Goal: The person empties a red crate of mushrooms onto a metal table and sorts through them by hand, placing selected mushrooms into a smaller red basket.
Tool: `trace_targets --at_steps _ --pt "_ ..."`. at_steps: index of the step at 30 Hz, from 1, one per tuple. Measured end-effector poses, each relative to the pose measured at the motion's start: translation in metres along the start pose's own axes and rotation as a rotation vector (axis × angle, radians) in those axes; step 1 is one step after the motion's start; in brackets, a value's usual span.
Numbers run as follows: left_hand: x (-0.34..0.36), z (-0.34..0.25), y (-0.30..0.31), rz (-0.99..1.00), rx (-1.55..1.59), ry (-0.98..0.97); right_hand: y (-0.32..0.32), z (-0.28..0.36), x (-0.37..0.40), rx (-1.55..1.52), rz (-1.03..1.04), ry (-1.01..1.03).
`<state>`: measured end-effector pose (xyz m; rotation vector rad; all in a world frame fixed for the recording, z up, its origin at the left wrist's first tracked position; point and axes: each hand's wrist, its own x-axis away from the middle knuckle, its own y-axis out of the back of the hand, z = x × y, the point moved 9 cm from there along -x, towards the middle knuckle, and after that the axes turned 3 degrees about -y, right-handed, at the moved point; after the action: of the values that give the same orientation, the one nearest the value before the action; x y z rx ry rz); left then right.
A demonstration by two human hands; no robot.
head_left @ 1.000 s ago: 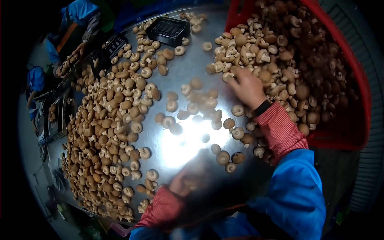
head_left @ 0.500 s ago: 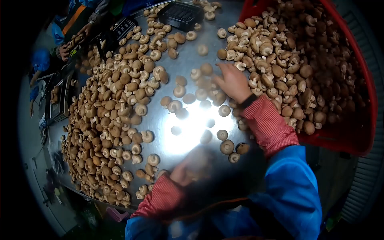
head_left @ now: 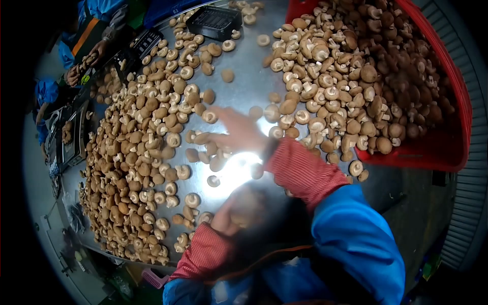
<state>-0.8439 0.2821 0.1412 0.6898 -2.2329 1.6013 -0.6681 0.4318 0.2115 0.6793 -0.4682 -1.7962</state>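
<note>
My right hand (head_left: 238, 131), fingers spread, reaches left over the metal table (head_left: 236, 91). Its fingers touch or lie just above several loose brown mushrooms (head_left: 217, 162) beside the large left pile (head_left: 137, 137). Near the table's front edge is my left hand (head_left: 226, 216), beside a blurred, roundish brown thing (head_left: 246, 211); whether it is gripped, and how the fingers are set, is unclear. More mushrooms (head_left: 325, 81) spill from a red crate (head_left: 417, 161) on the right.
A black plastic tray (head_left: 216, 23) sits at the back of the table. At the upper left, a co-worker's hands (head_left: 86, 61) are near black trays (head_left: 145, 43). Another person in blue (head_left: 47, 91) stands farther left, by a dark device (head_left: 73, 134).
My right hand has swept left and slightly down from beside the crate's mushrooms, and loose mushrooms lie closer to the left pile. My left hand has barely moved.
</note>
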Motion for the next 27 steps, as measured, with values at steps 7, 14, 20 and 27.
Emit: trace_targets --at_steps 7,14,20,27 --pt "0.012 0.014 0.012 -0.039 -0.003 0.024 0.17 -0.096 0.035 0.926 -0.203 -0.191" --pt "-0.006 0.018 -0.013 -0.034 -0.025 0.028 0.136 -0.059 0.065 0.416 -0.069 -0.217" --pt "-0.015 0.016 -0.002 -0.143 -0.133 0.065 0.029 0.027 0.149 -0.009 0.234 0.028" --pt "0.001 0.031 0.001 -0.101 -0.094 0.107 0.076 -0.034 0.149 0.193 0.157 -0.343"
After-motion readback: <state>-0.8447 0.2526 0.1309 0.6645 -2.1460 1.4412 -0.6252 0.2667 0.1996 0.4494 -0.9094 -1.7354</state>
